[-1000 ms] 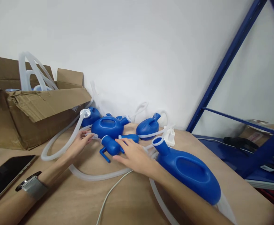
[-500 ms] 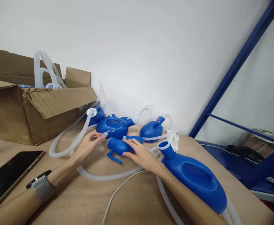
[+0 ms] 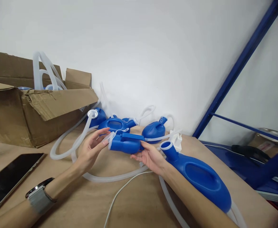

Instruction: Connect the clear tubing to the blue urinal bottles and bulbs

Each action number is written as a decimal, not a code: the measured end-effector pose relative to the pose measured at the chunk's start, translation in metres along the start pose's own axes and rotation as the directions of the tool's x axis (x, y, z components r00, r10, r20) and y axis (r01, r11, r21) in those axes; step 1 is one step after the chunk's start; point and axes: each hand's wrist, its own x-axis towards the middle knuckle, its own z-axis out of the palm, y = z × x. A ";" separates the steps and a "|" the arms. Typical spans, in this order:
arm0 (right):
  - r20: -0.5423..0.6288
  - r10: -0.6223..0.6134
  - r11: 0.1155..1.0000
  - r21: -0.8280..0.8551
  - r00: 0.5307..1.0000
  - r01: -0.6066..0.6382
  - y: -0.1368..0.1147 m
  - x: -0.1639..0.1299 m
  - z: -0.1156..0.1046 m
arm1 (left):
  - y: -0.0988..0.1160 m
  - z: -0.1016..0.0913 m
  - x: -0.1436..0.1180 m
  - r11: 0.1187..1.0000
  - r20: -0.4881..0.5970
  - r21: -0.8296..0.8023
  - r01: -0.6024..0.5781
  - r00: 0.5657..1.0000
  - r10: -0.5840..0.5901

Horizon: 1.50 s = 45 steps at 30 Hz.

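I see a round blue bottle (image 3: 127, 146) with a straight bar (image 3: 132, 136), held in the right fingers (image 3: 139, 156), while the left fingers (image 3: 100, 147) pinch a clear cap (image 3: 109, 137) by its mouth (image 3: 109, 145).

A cardboard box (image 3: 58, 104) with open flaps stands at the left of the brown counter (image 3: 134, 205), near the plain white wall (image 3: 134, 57). In front of it lies a smartphone (image 3: 10, 180), dark screen up. A thin white cable (image 3: 116, 193) curves across the near part. On the right rises a blue metal shelving frame (image 3: 236, 71); its lower shelf (image 3: 221, 151) bears a black object (image 3: 248, 153), too blurred to identify, and a brown package (image 3: 263, 144).
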 end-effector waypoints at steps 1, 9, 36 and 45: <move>-0.008 0.043 0.999 0.033 0.999 -0.042 0.000 0.000 0.000 | -0.001 -0.001 0.000 1.000 0.032 0.027 -0.010 0.999 0.010; -0.023 0.267 0.961 0.089 0.964 -0.264 0.001 -0.005 0.008 | -0.012 -0.003 -0.013 0.842 0.126 0.485 -0.235 0.972 0.199; 0.155 -0.053 0.887 -0.446 0.986 0.118 0.028 -0.023 0.018 | -0.037 0.017 -0.036 0.593 0.202 0.464 -0.658 0.730 0.652; -0.017 0.056 0.949 -0.309 0.998 -0.059 0.036 -0.033 0.034 | -0.023 0.023 -0.041 0.453 0.223 0.488 -0.746 0.609 0.762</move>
